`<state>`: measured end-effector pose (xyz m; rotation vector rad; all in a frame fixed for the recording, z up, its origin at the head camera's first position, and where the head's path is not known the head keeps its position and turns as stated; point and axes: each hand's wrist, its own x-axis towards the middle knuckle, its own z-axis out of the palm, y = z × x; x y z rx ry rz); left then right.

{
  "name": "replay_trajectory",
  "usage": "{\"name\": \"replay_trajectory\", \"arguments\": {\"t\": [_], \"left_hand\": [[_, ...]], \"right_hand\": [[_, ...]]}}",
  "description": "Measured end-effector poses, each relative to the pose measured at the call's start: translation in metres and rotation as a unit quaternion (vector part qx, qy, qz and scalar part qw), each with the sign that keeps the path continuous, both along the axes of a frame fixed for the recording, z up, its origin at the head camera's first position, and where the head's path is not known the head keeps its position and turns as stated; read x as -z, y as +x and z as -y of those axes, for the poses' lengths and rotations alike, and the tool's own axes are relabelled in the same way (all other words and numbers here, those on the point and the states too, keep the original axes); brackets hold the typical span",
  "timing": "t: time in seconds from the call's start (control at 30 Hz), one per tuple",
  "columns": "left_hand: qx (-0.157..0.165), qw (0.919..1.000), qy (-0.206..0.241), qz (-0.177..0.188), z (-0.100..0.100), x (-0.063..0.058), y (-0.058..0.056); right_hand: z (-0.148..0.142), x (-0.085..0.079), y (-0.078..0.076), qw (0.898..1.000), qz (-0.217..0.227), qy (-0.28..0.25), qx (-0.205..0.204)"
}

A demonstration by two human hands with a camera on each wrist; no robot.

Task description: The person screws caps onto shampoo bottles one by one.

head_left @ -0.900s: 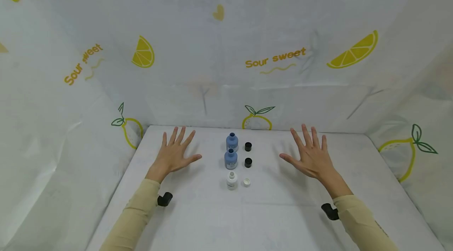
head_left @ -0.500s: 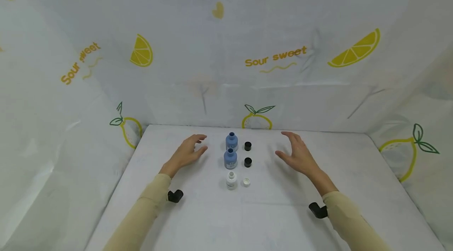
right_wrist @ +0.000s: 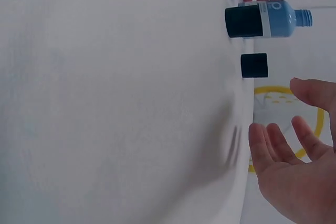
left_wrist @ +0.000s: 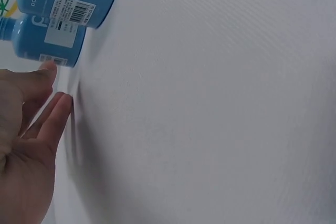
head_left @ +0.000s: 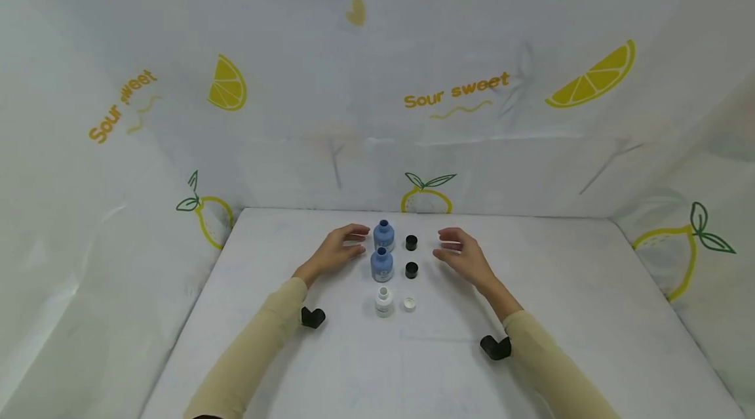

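Two blue bottles stand uncapped on the white table, a far blue bottle [head_left: 384,234] and a nearer blue bottle [head_left: 382,265]. Closest to me is a small white bottle [head_left: 383,302], also uncapped. Right of the bottles lie a far black cap [head_left: 411,242], a nearer black cap [head_left: 411,269] and a white cap [head_left: 409,304]. My left hand [head_left: 333,250], thumb and fingers apart, is just left of the blue bottles and holds nothing. To the right of the far black cap, my right hand [head_left: 466,258] has loosely bent fingers and holds nothing.
A white sheet printed with lemons [head_left: 426,199] and lettering rises behind the table and at both sides. The table's [head_left: 566,275] back edge runs just beyond the far blue bottle. Black camera mounts [head_left: 495,347] stick out from both sleeves.
Both hands have come inward from the table's sides toward the bottles and caps. Their spread fingers have bent and drawn closer together. The bottles and caps stay in place.
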<state>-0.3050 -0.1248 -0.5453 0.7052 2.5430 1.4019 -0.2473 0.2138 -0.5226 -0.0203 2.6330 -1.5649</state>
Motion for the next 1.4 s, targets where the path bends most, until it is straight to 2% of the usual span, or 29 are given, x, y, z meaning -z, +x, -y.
{"name": "replay_trajectory", "arguments": {"t": [0.2, 0.33, 0.6, 0.83, 1.4], "left_hand": [[-0.002, 0.9997, 0.017, 0.015, -0.008, 0.005, -0.007], [0.011, 0.9990, 0.030, 0.029, -0.015, 0.005, -0.010], [0.031, 0.9989, 0.030, 0.021, -0.023, 0.011, -0.017], [0.034, 0.9986, 0.012, 0.038, -0.027, 0.014, -0.021], [0.022, 0.9996, 0.001, 0.016, -0.033, 0.015, -0.023]], "right_hand": [[0.010, 0.006, -0.004, 1.000, 0.021, -0.017, 0.011], [0.012, 0.011, -0.006, 0.999, 0.019, -0.022, 0.014], [0.015, 0.019, -0.009, 0.999, 0.012, -0.030, 0.013], [0.020, 0.021, -0.004, 0.999, 0.011, -0.044, 0.018], [0.025, 0.024, -0.014, 0.999, -0.008, -0.036, 0.009]]}}
